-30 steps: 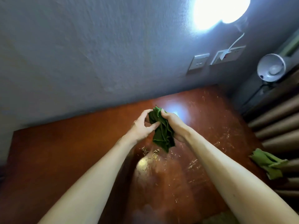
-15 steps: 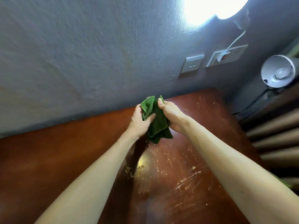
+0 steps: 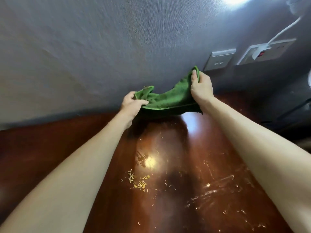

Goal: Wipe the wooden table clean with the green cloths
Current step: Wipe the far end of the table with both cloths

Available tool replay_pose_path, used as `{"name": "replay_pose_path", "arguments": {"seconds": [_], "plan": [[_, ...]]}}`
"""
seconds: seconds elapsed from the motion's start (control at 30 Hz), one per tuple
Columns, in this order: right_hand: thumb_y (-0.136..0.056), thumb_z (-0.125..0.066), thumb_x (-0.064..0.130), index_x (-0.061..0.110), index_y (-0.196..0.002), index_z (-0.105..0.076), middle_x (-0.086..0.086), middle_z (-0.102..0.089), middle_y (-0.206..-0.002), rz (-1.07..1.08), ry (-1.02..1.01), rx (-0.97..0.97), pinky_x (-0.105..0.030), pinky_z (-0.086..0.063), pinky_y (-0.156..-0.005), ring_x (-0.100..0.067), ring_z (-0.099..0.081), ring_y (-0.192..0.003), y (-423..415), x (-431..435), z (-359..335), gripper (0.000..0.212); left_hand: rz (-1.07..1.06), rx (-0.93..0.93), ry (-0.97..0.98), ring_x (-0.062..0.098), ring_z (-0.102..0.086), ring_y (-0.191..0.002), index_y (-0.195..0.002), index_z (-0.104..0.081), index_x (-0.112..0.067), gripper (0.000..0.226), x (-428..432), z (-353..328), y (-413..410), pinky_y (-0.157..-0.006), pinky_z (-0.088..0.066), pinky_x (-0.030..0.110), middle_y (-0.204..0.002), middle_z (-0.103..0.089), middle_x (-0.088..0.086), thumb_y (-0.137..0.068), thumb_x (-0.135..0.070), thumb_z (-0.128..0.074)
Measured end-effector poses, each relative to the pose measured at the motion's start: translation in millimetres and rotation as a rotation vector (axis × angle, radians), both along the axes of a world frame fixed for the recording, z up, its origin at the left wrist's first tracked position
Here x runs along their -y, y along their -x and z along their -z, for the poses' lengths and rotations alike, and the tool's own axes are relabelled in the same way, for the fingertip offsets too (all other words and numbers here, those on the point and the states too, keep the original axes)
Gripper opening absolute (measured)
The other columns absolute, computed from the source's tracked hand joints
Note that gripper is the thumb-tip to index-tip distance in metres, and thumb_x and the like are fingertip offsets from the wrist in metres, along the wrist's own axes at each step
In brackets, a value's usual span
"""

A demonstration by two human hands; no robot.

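A green cloth (image 3: 170,100) hangs spread out in the air above the far part of the wooden table (image 3: 50,145), near the wall. My left hand (image 3: 133,103) pinches its left corner. My right hand (image 3: 201,86) grips its right corner, held a little higher. Small yellow crumbs (image 3: 138,180) lie scattered on the glossy reddish-brown tabletop between my forearms, with pale smears and more bits (image 3: 212,189) to the right. No second green cloth is in view.
A grey wall (image 3: 101,47) runs right behind the table. A light switch (image 3: 219,58) and a socket with a white plug (image 3: 262,52) sit on it at the right. A dark object (image 3: 289,105) stands at the right edge.
The cloth was bunched between both hands; now my hands have moved apart and upward, spreading it open. The view has shifted, and the second cloth at the right is out of frame.
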State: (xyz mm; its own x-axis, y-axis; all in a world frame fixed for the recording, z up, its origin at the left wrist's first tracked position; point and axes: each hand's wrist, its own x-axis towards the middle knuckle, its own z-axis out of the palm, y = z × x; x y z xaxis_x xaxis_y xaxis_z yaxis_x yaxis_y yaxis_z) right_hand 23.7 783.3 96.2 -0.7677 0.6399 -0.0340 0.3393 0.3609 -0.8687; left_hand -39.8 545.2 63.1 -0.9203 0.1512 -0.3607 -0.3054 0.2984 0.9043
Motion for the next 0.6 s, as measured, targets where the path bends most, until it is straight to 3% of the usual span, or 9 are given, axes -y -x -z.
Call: {"name": "replay_pose_path", "arguments": {"seconds": [0.07,0.17,0.27,0.33,0.4,0.47,0.53,0.6], "plan": [[-0.109,-0.048,0.029,-0.001,-0.09,-0.053,-0.009,-0.057,-0.082,-0.036,-0.061,-0.044,-0.033,-0.032,-0.071,-0.024,-0.048,-0.079,4.0,2.8,7.2,0.036,0.023,-0.029,0.033,-0.003,-0.069,-0.073,-0.109,-0.066,-0.02,0.03,-2.2,9.5,8.8,-0.069,-0.051,0.01,-0.088,-0.073,-0.009,-0.087,-0.008,-0.083],[-0.1,-0.061,0.013,-0.001,-0.104,-0.051,-0.013,-0.057,-0.097,-0.18,-0.209,-0.024,-0.032,-0.038,-0.078,-0.027,-0.055,-0.087,0.4,15.0,42.9,0.017,0.122,-0.064,0.233,0.015,-0.071,-0.098,-0.109,-0.063,-0.024,0.039,4.3,31.1,15.0,-0.088,-0.054,0.023,-0.104,-0.073,-0.004,-0.079,-0.024,-0.088],[-0.092,-0.064,0.007,0.005,-0.13,-0.048,-0.017,-0.046,-0.118,-0.409,-0.295,0.156,-0.042,-0.045,-0.092,-0.043,-0.055,-0.104,-9.5,30.0,90.4,0.041,0.28,-0.207,0.557,0.025,-0.061,-0.108,-0.121,-0.066,-0.013,0.042,17.3,63.5,8.5,-0.085,-0.036,0.02,-0.114,-0.062,0.007,-0.083,-0.018,-0.085],[-0.094,-0.068,0.023,0.009,-0.137,-0.049,-0.015,-0.046,-0.122,-0.502,-0.371,0.173,-0.042,-0.042,-0.099,-0.04,-0.051,-0.109,-16.4,44.3,111.9,0.049,0.293,-0.277,0.593,0.031,-0.061,-0.108,-0.12,-0.068,-0.009,0.042,21.6,77.8,3.2,-0.084,-0.034,0.02,-0.109,-0.057,0.009,-0.083,-0.017,-0.085],[-0.093,-0.059,0.06,0.014,-0.14,-0.05,-0.012,-0.048,-0.125,-0.516,-0.484,0.204,-0.046,-0.041,-0.097,-0.036,-0.044,-0.108,-19.1,59.7,123.8,0.066,0.272,-0.279,0.562,0.027,-0.066,-0.103,-0.117,-0.073,-0.011,0.038,16.2,79.6,1.3,-0.087,-0.042,0.023,-0.107,-0.064,0.004,-0.082,-0.02,-0.086],[-0.087,-0.041,0.084,0.021,-0.141,-0.048,-0.009,-0.046,-0.129,-0.528,-0.629,0.297,-0.048,-0.04,-0.092,-0.035,-0.041,-0.109,-16.2,73.8,129.6,0.083,0.284,-0.099,0.431,0.018,-0.069,-0.098,-0.109,-0.078,-0.018,0.026,5.1,72.7,6.0,-0.091,-0.052,0.027,-0.106,-0.076,0.0,-0.085,-0.027,-0.084],[-0.09,-0.036,0.082,0.023,-0.141,-0.047,-0.011,-0.046,-0.132,-0.503,-0.772,0.344,-0.05,-0.041,-0.086,-0.038,-0.043,-0.111,-9.7,81.1,129.5,0.079,0.297,0.074,0.273,0.018,-0.071,-0.091,-0.09,-0.079,-0.021,0.016,-5.3,61.1,8.5,-0.089,-0.058,0.032,-0.095,-0.078,-0.001,-0.087,-0.036,-0.076],[-0.097,-0.041,0.069,0.024,-0.144,-0.046,-0.015,-0.049,-0.13,-0.474,-0.88,0.321,-0.049,-0.043,-0.078,-0.04,-0.047,-0.108,-1.6,81.1,127.2,0.065,0.334,-0.004,0.34,0.023,-0.073,-0.092,-0.086,-0.078,-0.022,0.026,-3.6,56.9,12.5,-0.087,-0.059,0.034,-0.089,-0.077,-0.004,-0.086,-0.046,-0.067]]}}
